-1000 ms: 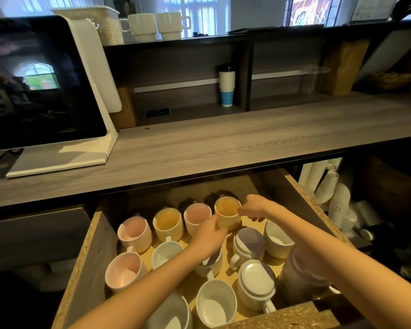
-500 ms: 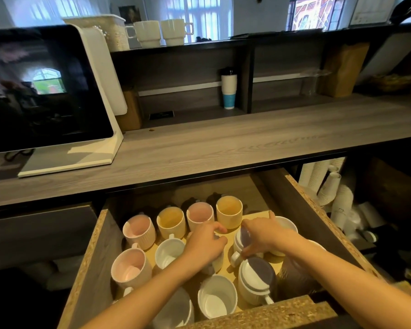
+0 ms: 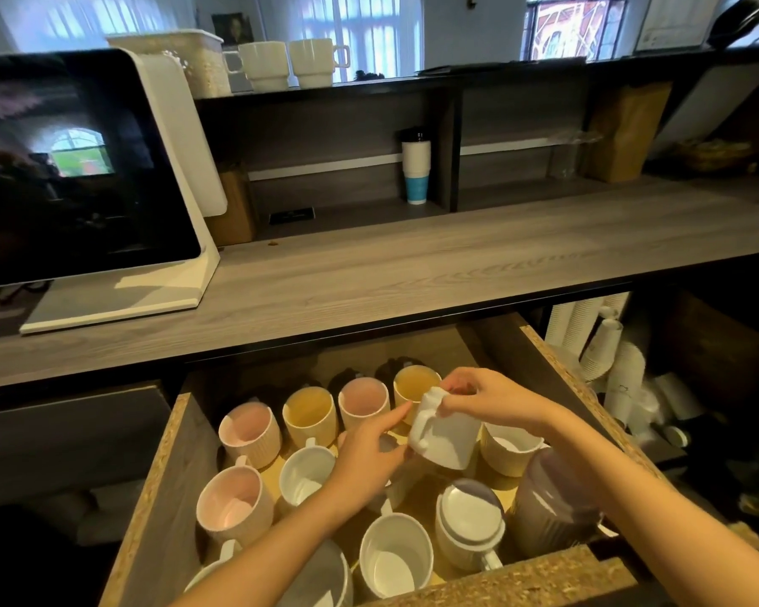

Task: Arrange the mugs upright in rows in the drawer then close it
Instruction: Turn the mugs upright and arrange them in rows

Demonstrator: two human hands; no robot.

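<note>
A: Daylight comes from the far windows (image 3: 360, 28), which are blown out to bluish white.
B: The screen (image 3: 75, 168) mirrors a bright arched window. The tabletop (image 3: 413, 265) throws shadow over the back of the drawer (image 3: 167, 466).
A: The lower corners are dark. The lifted mug (image 3: 445, 435) is smeared with blur.
B: Straight edges bow near the frame's borders.

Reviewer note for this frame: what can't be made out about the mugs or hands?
Head view, the only one:
- Left hand: covers what lies beneath it; whether it grips anything is unclear.
- White mug in the right hand: blurred, opening unseen.
- Dark mugs at the drawer's back: shadowed, count unclear.
- Nearest left mug: cut off by the forearm.
</note>
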